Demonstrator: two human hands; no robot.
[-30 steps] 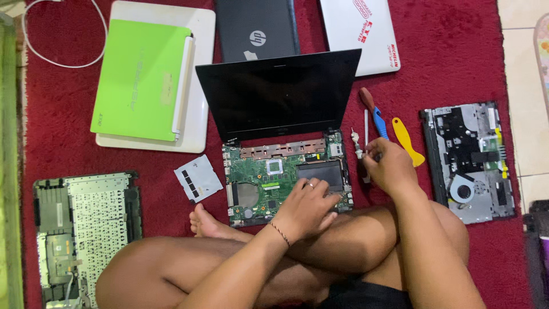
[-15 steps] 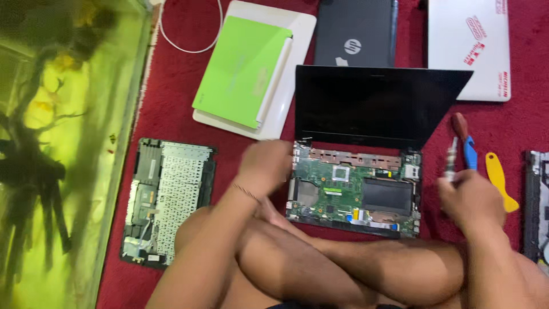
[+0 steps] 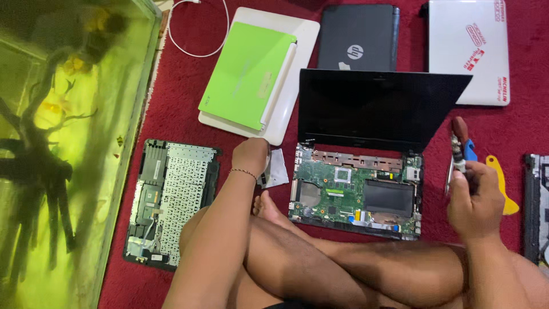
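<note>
An opened black laptop lies in front of my crossed legs with its green motherboard (image 3: 354, 191) bare and its dark screen (image 3: 377, 109) tilted back. My left hand (image 3: 250, 155) reaches left of it and closes on a small grey rectangular part (image 3: 277, 169) on the red carpet. My right hand (image 3: 474, 194) hovers to the right of the laptop, fingers closed around a thin metal tool (image 3: 452, 166). A red-handled screwdriver (image 3: 459, 131), a blue tool (image 3: 470, 150) and a yellow pry tool (image 3: 502, 183) lie just beyond that hand.
A removed keyboard panel (image 3: 171, 200) lies face down at the left. A green-and-white laptop (image 3: 254, 74), a black laptop (image 3: 357, 37) and a white laptop (image 3: 469, 48) lie at the back. A glass fish tank (image 3: 63, 143) borders the left. Another opened chassis (image 3: 537, 206) is at the right edge.
My view has swung left, bringing the fish tank in. My left hand left the motherboard and moved left to the small grey part. My right hand stays by the tools, holding the thin tool.
</note>
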